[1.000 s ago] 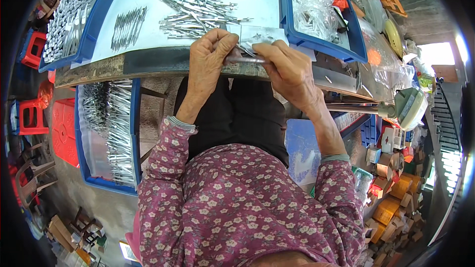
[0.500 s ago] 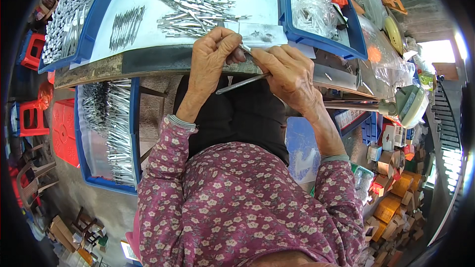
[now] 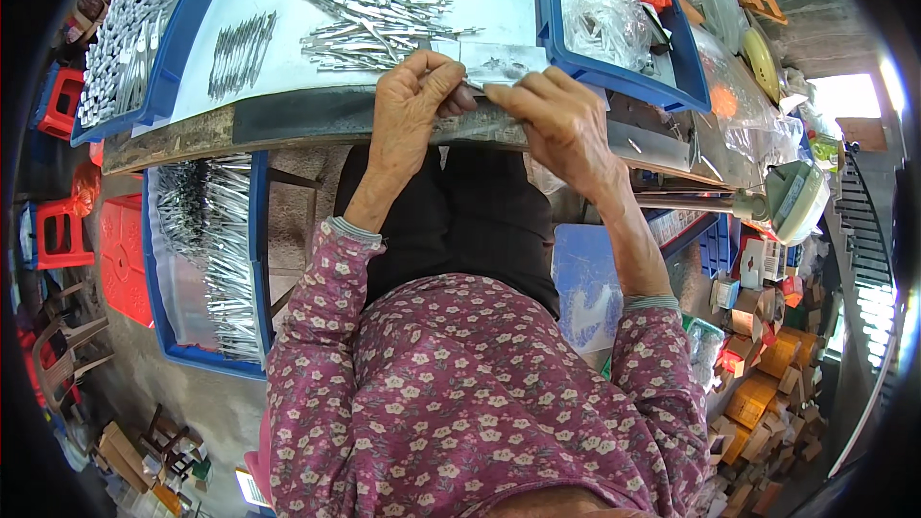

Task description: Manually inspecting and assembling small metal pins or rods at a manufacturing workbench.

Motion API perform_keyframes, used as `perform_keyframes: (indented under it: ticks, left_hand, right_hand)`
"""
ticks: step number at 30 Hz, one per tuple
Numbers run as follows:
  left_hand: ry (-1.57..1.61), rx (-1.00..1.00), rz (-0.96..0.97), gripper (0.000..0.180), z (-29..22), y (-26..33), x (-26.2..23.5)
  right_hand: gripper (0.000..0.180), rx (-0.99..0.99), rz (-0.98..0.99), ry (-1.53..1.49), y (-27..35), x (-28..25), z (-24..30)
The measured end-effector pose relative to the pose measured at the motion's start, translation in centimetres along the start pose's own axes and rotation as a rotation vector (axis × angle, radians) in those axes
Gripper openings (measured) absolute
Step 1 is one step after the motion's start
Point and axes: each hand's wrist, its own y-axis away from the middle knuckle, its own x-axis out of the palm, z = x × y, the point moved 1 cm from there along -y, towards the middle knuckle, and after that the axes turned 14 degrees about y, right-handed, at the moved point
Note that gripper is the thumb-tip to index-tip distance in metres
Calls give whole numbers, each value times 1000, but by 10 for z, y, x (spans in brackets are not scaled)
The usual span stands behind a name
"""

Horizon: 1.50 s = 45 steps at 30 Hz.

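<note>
Just over the near table edge, my left hand is closed in a pinch. A slim silvery metal piece shows only as a short end at its fingertips. To its right my right hand is closed, fingers curled, its fingertips near that end; what it holds is hidden. Beyond my hands lies a loose heap of thin metal pieces on the white table covering. A neat row of similar pieces lies to the left. Dark filings are scattered on a flat sheet beyond my fingers.
A blue tray of stacked metal pieces stands at the left, another blue tray with plastic bags at the right. Below the table's left end is a third blue bin of metal strips. A lamp juts out at the right.
The grey metal rod that stuck out from under my right hand no longer shows. My right hand has turned and risen slightly; my left hand keeps its pinch in nearly the same place.
</note>
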Motion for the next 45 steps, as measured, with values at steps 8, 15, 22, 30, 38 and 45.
perform_keyframes:
  ticks: [8, 15, 22, 30, 38, 45]
  left_hand:
    - [-933, 336, -15, 8, -3, -8, 3]
    - [-1125, 540, -62, 4, 10, -14, 2]
    - [-1131, 555, -20, 6, 10, -13, -1]
    - [-1149, 563, -13, 8, 12, -13, -1]
    - [-1157, 579, 4, 7, 11, -13, 1]
    - [-1169, 581, 6, 7, 11, -12, 0]
  right_hand:
    - [28, 44, 17, -5, -4, 27, -25]
    - [13, 354, -170, -523, -15, 46, -43]
    - [20, 617, -85, -935, -38, 37, -19]
    - [25, 293, -70, -171, -24, 26, -17]
    - [21, 293, -134, -248, -31, 30, -9]
    - [24, 487, -77, -373, -21, 25, -24]
